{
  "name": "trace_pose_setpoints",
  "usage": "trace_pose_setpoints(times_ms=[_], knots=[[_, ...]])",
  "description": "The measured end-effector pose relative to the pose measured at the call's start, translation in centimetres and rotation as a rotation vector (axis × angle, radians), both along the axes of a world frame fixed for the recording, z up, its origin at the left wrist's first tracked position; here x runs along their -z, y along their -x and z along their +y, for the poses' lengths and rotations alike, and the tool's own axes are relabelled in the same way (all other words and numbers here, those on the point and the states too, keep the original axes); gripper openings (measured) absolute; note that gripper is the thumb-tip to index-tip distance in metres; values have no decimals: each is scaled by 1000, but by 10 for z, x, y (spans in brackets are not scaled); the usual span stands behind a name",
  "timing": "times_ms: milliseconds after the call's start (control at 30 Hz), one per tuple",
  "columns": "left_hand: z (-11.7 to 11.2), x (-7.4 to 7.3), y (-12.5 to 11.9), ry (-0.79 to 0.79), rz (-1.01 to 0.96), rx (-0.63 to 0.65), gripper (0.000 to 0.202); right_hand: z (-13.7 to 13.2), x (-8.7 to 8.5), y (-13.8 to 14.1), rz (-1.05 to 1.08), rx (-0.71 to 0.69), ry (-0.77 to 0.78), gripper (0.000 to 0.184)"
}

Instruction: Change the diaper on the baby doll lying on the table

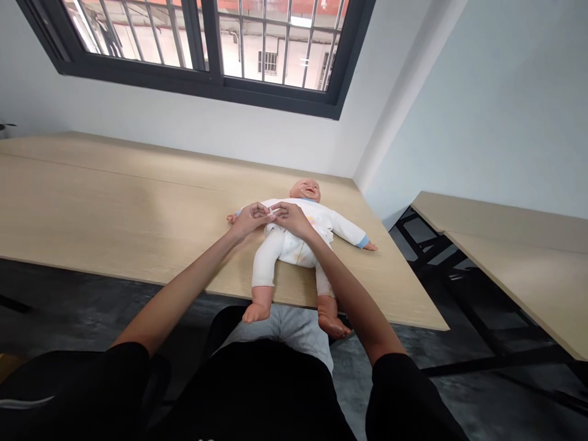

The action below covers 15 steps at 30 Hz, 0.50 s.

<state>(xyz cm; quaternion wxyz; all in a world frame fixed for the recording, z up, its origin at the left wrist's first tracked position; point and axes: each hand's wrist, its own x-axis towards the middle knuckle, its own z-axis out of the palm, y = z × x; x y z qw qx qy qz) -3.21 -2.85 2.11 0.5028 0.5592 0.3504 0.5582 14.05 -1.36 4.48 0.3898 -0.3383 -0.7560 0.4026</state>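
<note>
A baby doll point(305, 188) lies on its back on the wooden table point(114, 202), dressed in a white shirt point(337, 222) with blue cuffs and white pants point(267, 257) with a faint print. Its bare feet hang past the front edge. My left hand point(250, 219) and my right hand point(293, 219) meet over the left side of the doll's waist. Their fingertips pinch a small white bit of cloth, which looks like part of the shirt; the fingers partly hide it.
Behind the table are a white wall point(275, 135) and a dark-framed barred window point(215, 82). To the right, beyond a gap, stands a second table point(514, 245) on black metal legs. A black chair point(55, 373) is at the lower left.
</note>
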Motion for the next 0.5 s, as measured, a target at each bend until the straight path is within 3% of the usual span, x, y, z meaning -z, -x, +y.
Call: trace_pose_setpoints(times_ms=[233, 367, 500], knots=[[1, -1, 3, 91, 18, -94, 36, -2, 3, -1, -13, 73, -59, 26], [7, 4, 15, 163, 5, -207, 30, -2, 3, -5, -35, 213, -144, 21], [7, 6, 24, 221, 25, -227, 25, -5, 0, -6, -173, 339, -215, 15]])
